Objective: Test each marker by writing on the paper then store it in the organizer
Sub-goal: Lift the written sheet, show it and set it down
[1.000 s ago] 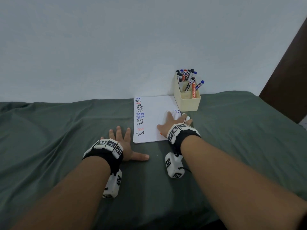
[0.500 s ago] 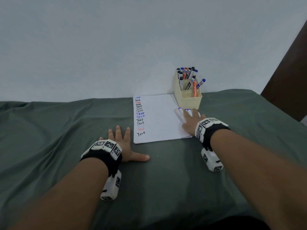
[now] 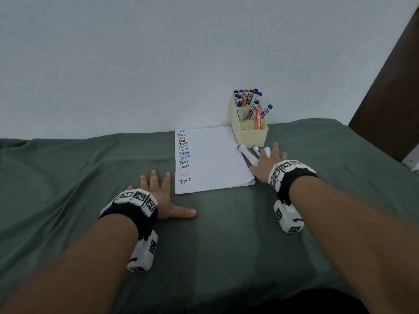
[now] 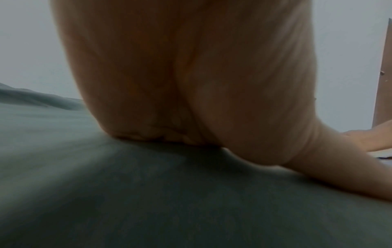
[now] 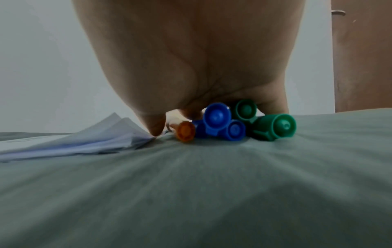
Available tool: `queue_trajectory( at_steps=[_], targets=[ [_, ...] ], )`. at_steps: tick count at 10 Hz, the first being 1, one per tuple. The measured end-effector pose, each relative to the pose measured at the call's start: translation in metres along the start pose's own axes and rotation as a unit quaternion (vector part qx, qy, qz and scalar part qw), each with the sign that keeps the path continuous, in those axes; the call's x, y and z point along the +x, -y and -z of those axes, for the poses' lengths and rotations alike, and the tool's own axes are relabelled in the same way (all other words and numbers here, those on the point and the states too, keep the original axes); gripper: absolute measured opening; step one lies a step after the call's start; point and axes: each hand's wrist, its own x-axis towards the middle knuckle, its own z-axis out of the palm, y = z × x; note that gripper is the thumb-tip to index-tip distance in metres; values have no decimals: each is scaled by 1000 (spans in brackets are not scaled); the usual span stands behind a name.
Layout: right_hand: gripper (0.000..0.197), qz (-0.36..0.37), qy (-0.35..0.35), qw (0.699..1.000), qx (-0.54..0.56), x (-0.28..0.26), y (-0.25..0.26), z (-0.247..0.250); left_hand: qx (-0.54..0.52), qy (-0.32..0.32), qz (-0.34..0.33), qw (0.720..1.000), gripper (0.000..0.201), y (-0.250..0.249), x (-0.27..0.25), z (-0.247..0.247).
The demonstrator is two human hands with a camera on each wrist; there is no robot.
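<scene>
Green cloth (image 3: 68, 177) covers the desk; white paper (image 3: 210, 159) bears coloured "Test" lines, beside the cream organizer (image 3: 249, 134) of markers. Left hand (image 3: 158, 196) lies spread flat; right hand (image 3: 267, 164) presses flat on loose markers (image 3: 247, 155), whose blue, green, orange ends only the wrist view shows

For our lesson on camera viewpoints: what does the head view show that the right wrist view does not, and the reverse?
Only the head view shows the organizer holding markers, the column of "Test" lines on the paper, and the left hand flat on the cloth. Only the right wrist view shows the green and orange marker ends under the palm. Both show the right hand, paper and green cloth.
</scene>
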Motion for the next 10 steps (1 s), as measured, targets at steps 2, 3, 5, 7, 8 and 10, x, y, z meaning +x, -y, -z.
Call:
queue_trajectory(
  at_steps=[2, 3, 5, 7, 8, 10],
  targets=[
    [58, 172, -12, 980, -103, 7, -3, 1, 1, 2, -3, 1000, 164, 1, 1, 0],
    [55, 221, -33, 963, -152, 9, 1, 4, 0, 0, -1, 1000, 164, 1, 2, 0],
    [54, 168, 1, 977, -133, 12, 5, 10, 1, -2, 0, 1000, 164, 1, 3, -1],
    [53, 123, -5, 990, -69, 9, 4, 7, 0, -2, 1, 1000, 165, 1, 3, -1],
    [55, 130, 3, 989, -64, 11, 2, 6, -2, 1, 1, 1000, 165, 0, 2, 0],
    [72, 139, 25, 988, -63, 14, 0, 3, -2, 1, -2, 1000, 164, 0, -1, 1]
  ],
)
